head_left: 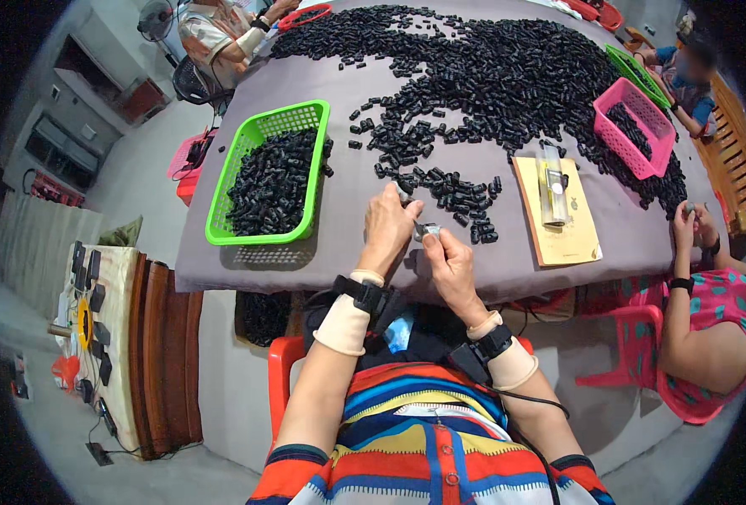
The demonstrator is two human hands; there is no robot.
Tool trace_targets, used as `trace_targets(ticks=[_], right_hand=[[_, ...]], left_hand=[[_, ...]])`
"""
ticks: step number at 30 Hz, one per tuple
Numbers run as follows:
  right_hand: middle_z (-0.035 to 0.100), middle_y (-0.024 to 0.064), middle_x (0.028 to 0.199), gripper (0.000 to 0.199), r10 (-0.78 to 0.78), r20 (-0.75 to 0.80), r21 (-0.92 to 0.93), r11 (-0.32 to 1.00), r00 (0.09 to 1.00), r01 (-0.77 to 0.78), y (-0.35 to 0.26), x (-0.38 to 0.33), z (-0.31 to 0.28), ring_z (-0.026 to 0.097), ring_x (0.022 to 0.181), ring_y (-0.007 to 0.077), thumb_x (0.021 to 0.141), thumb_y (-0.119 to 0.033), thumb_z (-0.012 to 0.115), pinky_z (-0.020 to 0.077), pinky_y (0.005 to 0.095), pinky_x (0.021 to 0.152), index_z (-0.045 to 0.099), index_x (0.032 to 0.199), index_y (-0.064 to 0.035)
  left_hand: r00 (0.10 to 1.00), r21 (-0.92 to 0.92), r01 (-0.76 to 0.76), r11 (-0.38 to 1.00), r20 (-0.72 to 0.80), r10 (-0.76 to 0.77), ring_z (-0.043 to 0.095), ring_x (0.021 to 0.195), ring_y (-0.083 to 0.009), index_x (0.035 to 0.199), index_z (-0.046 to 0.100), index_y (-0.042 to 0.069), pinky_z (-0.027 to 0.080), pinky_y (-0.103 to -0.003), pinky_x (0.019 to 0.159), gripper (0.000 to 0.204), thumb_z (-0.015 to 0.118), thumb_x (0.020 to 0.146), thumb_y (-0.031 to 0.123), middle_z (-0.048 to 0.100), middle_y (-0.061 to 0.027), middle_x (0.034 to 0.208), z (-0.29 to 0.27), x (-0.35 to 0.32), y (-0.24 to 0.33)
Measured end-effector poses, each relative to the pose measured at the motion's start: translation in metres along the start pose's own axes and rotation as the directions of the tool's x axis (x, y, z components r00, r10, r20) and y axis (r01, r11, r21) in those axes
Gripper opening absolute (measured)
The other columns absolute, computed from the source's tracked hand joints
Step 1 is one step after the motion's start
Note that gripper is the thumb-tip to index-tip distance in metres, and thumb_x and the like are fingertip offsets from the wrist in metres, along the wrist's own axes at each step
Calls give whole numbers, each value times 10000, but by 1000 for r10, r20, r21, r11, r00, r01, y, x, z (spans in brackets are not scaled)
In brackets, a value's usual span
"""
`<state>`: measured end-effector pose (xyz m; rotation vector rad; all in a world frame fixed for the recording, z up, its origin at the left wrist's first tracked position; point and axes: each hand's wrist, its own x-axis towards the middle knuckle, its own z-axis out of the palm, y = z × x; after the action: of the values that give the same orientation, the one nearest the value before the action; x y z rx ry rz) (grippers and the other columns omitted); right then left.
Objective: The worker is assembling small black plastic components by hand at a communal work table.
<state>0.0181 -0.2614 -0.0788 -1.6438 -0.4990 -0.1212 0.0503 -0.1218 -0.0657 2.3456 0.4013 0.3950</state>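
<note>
The small grey piece (428,230) between the two hands is too small to identify — the left hand's (387,225) fingers cover part of it. The black parts in the pink basket (634,126) blur into one mass, and the desk's (348,244) far end is cut off.

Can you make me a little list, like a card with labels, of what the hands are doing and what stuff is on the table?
left hand: left hand raised just above the table, pinching a small piece
right hand: right hand beside it, fingers closed on a small silvery part
table: grey table
pile: a big heap of small black parts
green basket: green basket to the left, full of black parts
pink basket: pink basket to the right, partly filled
card: tan card with a clear tube lying on it
others: other people sit around the table
</note>
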Motion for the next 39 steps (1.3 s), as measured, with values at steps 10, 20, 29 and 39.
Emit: trace_targets(ticks=[10, 20, 29, 39], right_hand=[[479, 111, 565, 268, 11, -7, 18, 1000, 1000, -11, 1, 3, 0, 400, 484, 173, 897, -192, 560, 355, 322, 470, 477, 729, 0], [553, 137, 678, 229, -114, 76, -194, 973, 991, 127, -2, 0, 4, 552, 575, 324, 846, -204, 603, 401, 379, 488, 525, 739, -17], [542, 114, 657, 203, -186, 131, -271, 938, 974, 215, -6, -2, 5, 561, 569, 315, 820, -201, 627, 415, 397, 477, 546, 725, -41], [533, 115, 643, 210, -201, 133, -294, 927, 970, 233, -4, -1, 6, 554, 559, 318, 828, -209, 613, 409, 399, 470, 546, 715, -46]], left_hand=[[926, -648, 374, 663, 295, -234, 592, 577, -198, 927, 533, 18, 465, -265, 466, 185, 570, 747, 25, 566, -101, 697, -21, -18, -14], [896, -891, 443, 99, 444, -17, 587, 620, -145, 1115, 553, -5, 495, -251, 529, 245, 498, 877, 20, 589, -74, 816, -28, -60, -31], [895, -895, 443, -53, 439, 76, 584, 737, -135, 1130, 566, 12, 495, -232, 605, 259, 557, 872, 30, 610, -70, 916, -21, -63, -51], [893, -893, 450, -20, 450, 10, 571, 634, -112, 1064, 587, 13, 465, -234, 546, 191, 569, 885, 79, 614, -57, 842, -21, -63, -44]])
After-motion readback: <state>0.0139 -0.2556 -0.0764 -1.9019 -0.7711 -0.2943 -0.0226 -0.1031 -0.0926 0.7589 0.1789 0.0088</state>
